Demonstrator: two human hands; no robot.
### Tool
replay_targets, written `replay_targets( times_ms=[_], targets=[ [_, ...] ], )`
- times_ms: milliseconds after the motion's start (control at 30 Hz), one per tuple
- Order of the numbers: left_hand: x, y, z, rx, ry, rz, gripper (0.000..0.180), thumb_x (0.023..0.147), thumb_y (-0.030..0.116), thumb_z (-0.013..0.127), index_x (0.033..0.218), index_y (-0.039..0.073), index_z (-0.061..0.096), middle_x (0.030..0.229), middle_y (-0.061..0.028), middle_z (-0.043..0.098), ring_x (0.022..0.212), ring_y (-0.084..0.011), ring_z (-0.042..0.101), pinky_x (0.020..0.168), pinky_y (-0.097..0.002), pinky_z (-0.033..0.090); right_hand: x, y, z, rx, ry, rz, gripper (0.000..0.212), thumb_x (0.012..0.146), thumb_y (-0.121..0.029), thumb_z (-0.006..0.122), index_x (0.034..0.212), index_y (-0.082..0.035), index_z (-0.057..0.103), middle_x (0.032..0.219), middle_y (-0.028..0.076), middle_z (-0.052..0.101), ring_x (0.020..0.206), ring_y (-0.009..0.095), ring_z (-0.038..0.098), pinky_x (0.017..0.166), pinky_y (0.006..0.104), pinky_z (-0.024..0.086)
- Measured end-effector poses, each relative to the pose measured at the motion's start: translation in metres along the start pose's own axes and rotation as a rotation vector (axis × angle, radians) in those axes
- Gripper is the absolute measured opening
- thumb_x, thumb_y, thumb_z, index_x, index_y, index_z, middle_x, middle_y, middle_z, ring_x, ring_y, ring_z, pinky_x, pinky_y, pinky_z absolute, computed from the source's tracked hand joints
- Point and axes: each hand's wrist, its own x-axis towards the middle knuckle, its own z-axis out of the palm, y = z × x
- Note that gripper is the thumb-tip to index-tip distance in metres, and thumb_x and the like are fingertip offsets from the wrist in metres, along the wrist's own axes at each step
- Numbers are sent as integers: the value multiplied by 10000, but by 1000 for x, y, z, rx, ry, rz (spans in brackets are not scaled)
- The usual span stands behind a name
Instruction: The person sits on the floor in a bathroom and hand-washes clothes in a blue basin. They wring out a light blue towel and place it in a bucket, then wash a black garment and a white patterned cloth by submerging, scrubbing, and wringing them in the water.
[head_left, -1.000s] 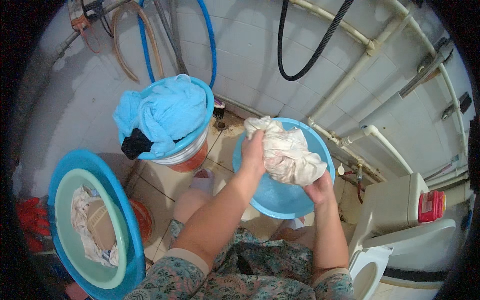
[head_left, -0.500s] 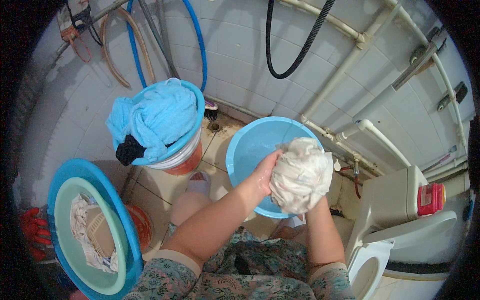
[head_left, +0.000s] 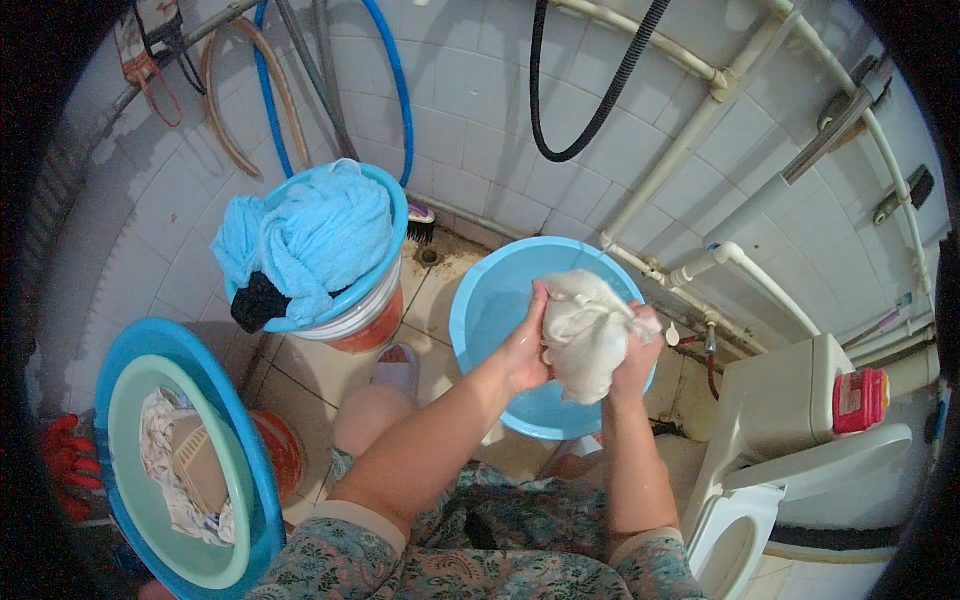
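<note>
A bunched white wet cloth (head_left: 590, 345) is held between my two hands above a light blue basin (head_left: 485, 300) on the floor. From its left side my left hand (head_left: 528, 345) grips it, fingers curled against the fabric. On the other side my right hand (head_left: 635, 355) is wrapped round it, with part of the cloth poking out over the top of that hand. The basin holds water, partly hidden behind the cloth and my arms. What sort of garment the cloth is, I cannot tell.
To the left, a blue basin on a bucket (head_left: 375, 325) bears a light blue towel (head_left: 330, 235) and a black cloth (head_left: 260, 302). Lower left, a green basin (head_left: 130, 440) with cloths and a beige washboard (head_left: 203, 465) sits inside a larger blue one. A toilet (head_left: 785, 400) stands at right.
The cloth is squeezed into a smaller, tighter bundle. My right hand has come up from beneath it to grip its right side; my left hand keeps its hold.
</note>
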Motion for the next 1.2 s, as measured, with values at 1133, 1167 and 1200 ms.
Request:
replay_targets(
  times_ms=[1133, 1167, 1200],
  targets=[
    [10, 21, -4, 470, 594, 350, 664, 765, 136, 604, 1319, 22, 256, 1251, -203, 381, 1071, -293, 469, 853, -410, 421, -17, 134, -70, -1174, -316, 456, 813, 656, -311, 714, 1338, -146, 302, 1284, 262, 356, 1179, 359, 386, 946, 392, 365],
    [7, 23, -2, 476, 577, 349, 661, 767, 148, 599, 1320, 25, 259, 1255, -199, 378, 1088, -289, 453, 861, -407, 412, -19, 135, -67, -1196, -465, 594, 997, 586, -379, 751, 1390, -205, 187, 1403, 254, 103, 1291, 400, 156, 1016, 490, 243],
    [3, 25, 1, 482, 559, 348, 657, 769, 160, 595, 1320, 28, 262, 1260, -195, 374, 1104, -285, 437, 868, -404, 403, -25, 139, -61, -1213, -515, 627, 1003, 584, -387, 751, 1390, -202, 183, 1410, 241, 83, 1294, 402, 139, 1005, 527, 232]
  ],
)
